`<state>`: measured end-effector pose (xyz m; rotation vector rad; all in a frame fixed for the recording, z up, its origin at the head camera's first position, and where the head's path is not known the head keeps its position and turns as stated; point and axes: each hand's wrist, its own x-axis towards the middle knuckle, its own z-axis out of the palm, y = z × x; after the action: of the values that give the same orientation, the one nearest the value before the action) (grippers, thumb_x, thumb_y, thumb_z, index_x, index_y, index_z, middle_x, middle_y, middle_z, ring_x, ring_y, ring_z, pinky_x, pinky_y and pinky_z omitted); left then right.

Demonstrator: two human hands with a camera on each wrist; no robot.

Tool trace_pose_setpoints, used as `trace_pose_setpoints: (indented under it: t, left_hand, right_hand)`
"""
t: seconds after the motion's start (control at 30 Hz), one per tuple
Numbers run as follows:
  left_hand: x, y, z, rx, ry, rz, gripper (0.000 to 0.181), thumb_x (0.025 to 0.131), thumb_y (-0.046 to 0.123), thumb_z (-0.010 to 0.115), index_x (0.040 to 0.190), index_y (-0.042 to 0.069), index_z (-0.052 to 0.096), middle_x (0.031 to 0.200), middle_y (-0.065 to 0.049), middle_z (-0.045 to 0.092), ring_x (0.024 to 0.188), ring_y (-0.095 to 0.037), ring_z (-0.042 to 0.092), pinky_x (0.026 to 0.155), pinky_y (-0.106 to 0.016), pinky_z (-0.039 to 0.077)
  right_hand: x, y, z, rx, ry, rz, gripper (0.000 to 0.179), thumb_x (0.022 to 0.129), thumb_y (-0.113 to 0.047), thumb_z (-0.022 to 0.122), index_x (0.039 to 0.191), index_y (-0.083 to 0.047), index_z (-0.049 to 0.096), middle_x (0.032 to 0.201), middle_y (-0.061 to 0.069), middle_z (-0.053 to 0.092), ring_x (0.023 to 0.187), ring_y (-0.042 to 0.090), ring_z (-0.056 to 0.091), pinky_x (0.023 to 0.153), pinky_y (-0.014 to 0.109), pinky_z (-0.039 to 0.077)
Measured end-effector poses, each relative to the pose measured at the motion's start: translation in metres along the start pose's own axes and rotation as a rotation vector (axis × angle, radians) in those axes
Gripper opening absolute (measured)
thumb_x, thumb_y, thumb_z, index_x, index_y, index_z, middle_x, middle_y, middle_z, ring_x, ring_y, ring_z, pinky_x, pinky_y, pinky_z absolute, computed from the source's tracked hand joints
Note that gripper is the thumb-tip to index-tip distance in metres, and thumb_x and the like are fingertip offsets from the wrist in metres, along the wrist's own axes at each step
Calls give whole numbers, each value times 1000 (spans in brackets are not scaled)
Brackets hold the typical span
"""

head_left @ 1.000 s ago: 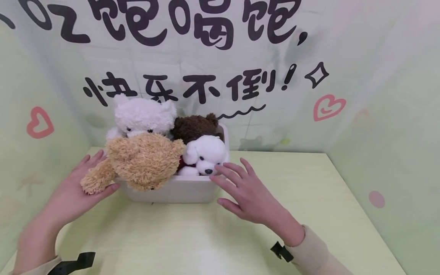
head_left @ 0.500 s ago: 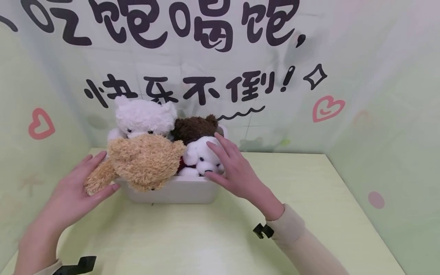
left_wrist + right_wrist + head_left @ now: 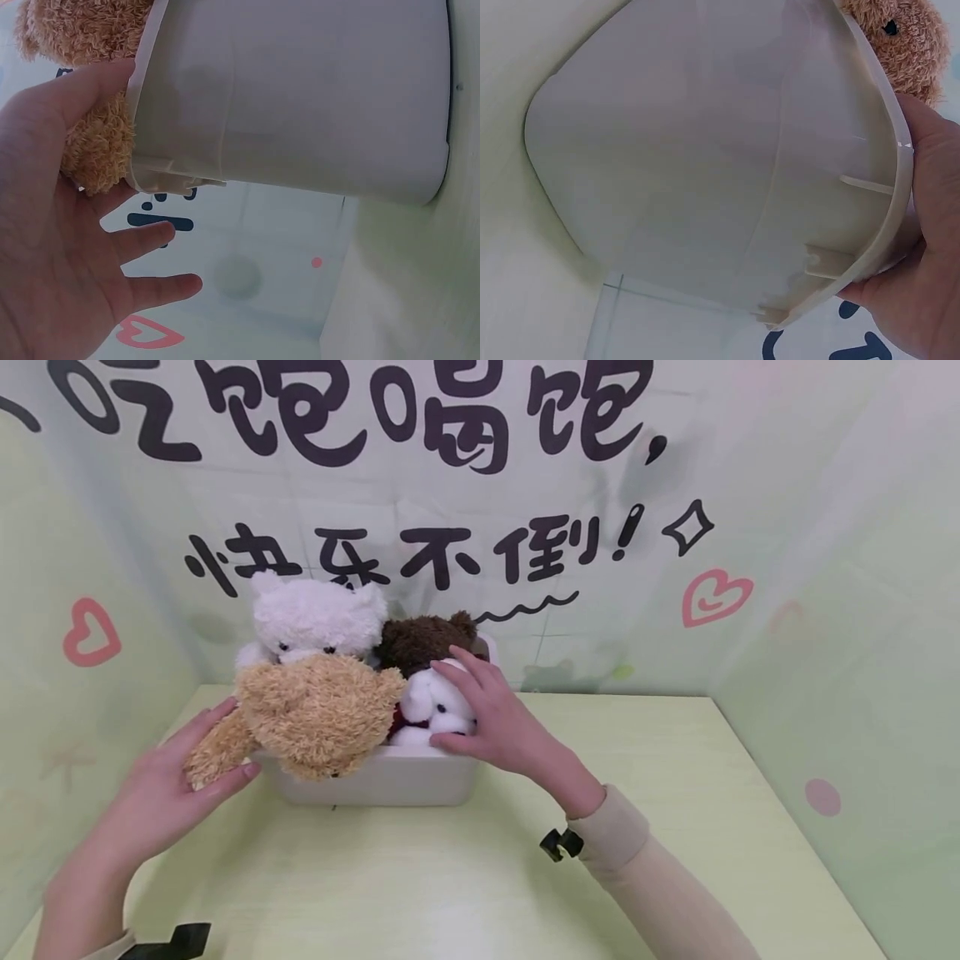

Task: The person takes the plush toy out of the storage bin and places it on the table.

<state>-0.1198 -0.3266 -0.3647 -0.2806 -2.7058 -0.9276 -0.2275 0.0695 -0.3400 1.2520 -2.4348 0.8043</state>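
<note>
A whitish plastic bin (image 3: 375,781) holds several plush toys. Face down over its front rim at left leans a tan teddy bear (image 3: 322,714), behind it a white plush bear (image 3: 318,618). At right are a dark brown plush bear (image 3: 423,643) and a white plush dog (image 3: 423,697). My left hand (image 3: 168,785) is at the left front corner, fingers spread, the tan bear's arm between thumb and fingers; its thumb meets the rim in the left wrist view. At the right front corner, my right hand (image 3: 498,714) rests over the dog, partly hiding its face.
The bin stands on a pale yellow-green table (image 3: 420,885). A printed backdrop (image 3: 570,610) with dark lettering rises close behind the bin, and side walls (image 3: 847,710) bound the table. Dark clips (image 3: 558,843) sit by both cuffs.
My right hand has moved left and up from beside the dog onto it, covering more of its face. My left hand and the bin have barely moved.
</note>
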Motion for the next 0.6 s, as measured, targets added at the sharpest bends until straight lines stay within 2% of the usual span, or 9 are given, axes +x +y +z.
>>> trace_pose_setpoints:
  t: [0.13, 0.43, 0.6]
  left_hand:
    - [0, 0, 0, 8, -3, -9, 83, 94, 27, 75, 164, 25, 29, 154, -39, 32, 134, -67, 33, 99, -82, 27]
    - [0, 0, -1, 18, -6, -14, 83, 94, 27, 74, 164, 25, 29, 155, -40, 30, 133, -68, 32, 97, -83, 26]
    - [-1, 0, 0, 17, -4, -9, 83, 94, 27, 74, 164, 26, 29, 155, -40, 30, 133, -68, 32, 98, -83, 26]
  right_hand:
    - [3, 2, 2, -7, 28, -56, 74, 86, -31, 83, 149, -10, 50, 157, 22, 37, 139, 41, 39, 107, 55, 41]
    - [10, 4, 8, -16, 180, -248, 54, 81, -19, 78, 131, -5, 63, 143, 24, 53, 125, 38, 52, 108, 48, 39]
    - [12, 4, 5, -31, 179, -307, 47, 80, -15, 78, 125, -5, 68, 141, 22, 56, 120, 36, 55, 106, 45, 42]
